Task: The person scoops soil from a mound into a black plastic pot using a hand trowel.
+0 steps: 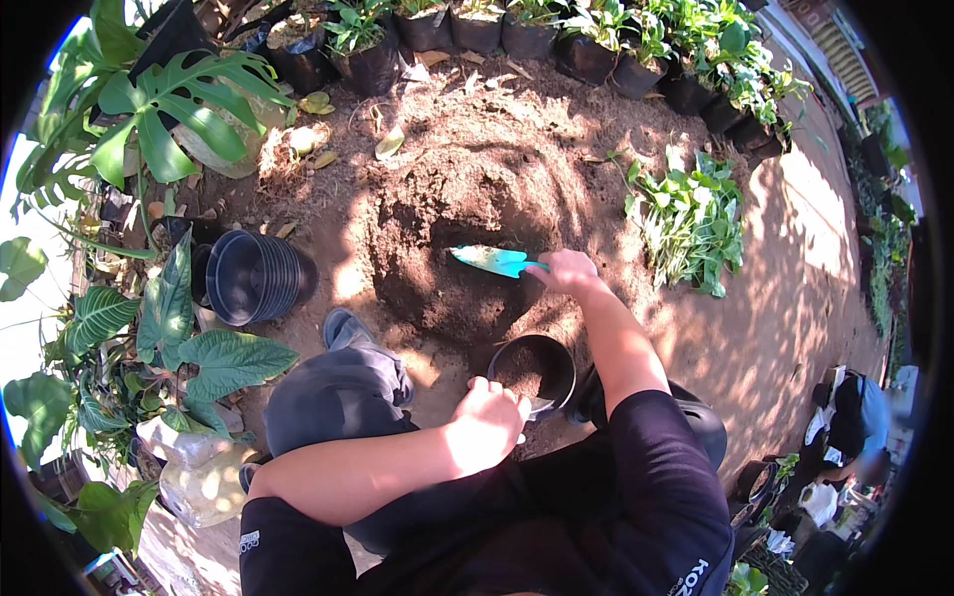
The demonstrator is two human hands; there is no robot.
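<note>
In the head view, my right hand [568, 271] grips the handle of a turquoise hand trowel [490, 261]. Its blade points left, over the hollow of a heap of loose brown soil [447, 186]. Close to my body, my left hand [492, 417] is at the near rim of a black plastic plant pot [569, 370], with its fingers curled there. Some soil [526, 381] lies inside this pot. The fingertips of my left hand are partly hidden.
A stack of black pots [257, 277] lies tilted to the left. Bundled leafy cuttings [693, 216] rest on the ground at right. Black grow bags with seedlings [477, 31] line the far side. Large-leaved plants [171, 112] crowd the left. Another person [857, 425] is at far right.
</note>
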